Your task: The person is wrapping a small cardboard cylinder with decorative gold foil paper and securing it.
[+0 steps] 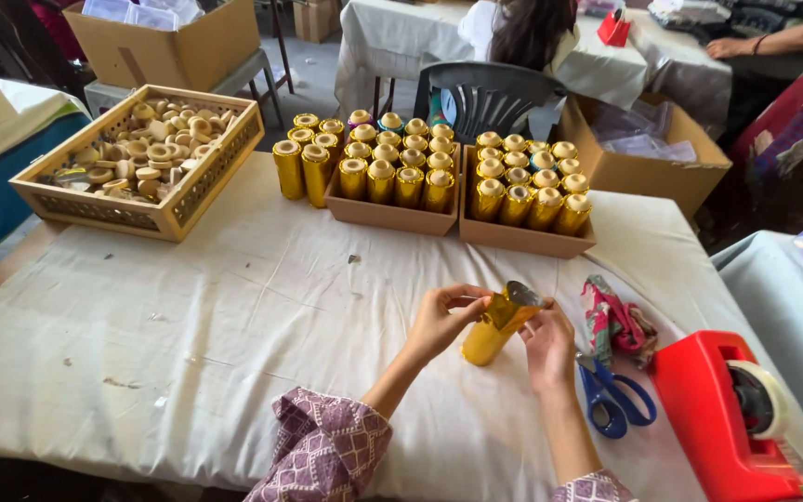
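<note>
Head view: left hand (439, 321), right hand (546, 342) hold gold tube (497, 325).

The tape holder (741, 418) is cut off at the bottom edge. Part of the scissors (611, 395) hides under a cloth bundle (613, 321). A chair (490, 93) hides most of the person behind it. The small wooden pieces in the tray (95, 209) are too tiny to tell apart.
</note>
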